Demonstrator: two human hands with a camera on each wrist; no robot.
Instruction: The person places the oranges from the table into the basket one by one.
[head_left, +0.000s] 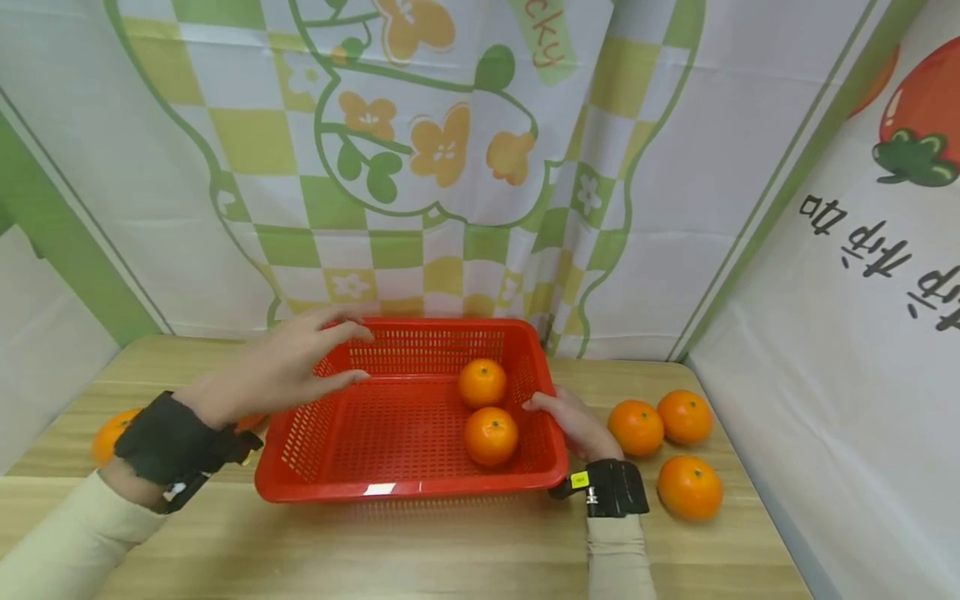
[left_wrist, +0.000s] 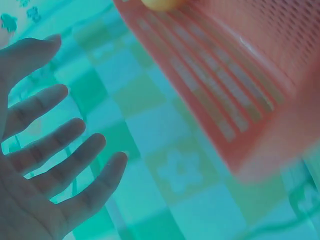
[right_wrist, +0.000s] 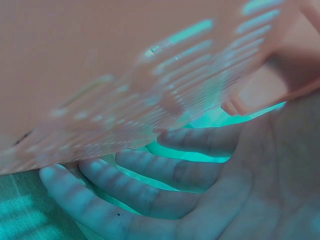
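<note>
A red plastic basket (head_left: 405,493) with slotted walls is in the middle of the head view. Two oranges, a rear one (head_left: 483,383) and a front one (head_left: 492,436), lie inside near its right end. My right hand (head_left: 576,423) grips the right wall, thumb over the rim; the right wrist view shows its fingers (right_wrist: 150,195) against the outside. My left hand (head_left: 288,362) hovers at the left end with fingers spread, nothing in it. In the left wrist view that hand (left_wrist: 55,165) is apart from the basket (left_wrist: 200,117).
Three more oranges sit right of the basket: one by my right wrist (head_left: 636,427), one behind (head_left: 685,417) and one in front (head_left: 690,487). An orange (head_left: 111,435) lies at the left, partly behind my wrist. A patterned curtain (head_left: 450,250) hangs behind the wooden table (head_left: 420,554).
</note>
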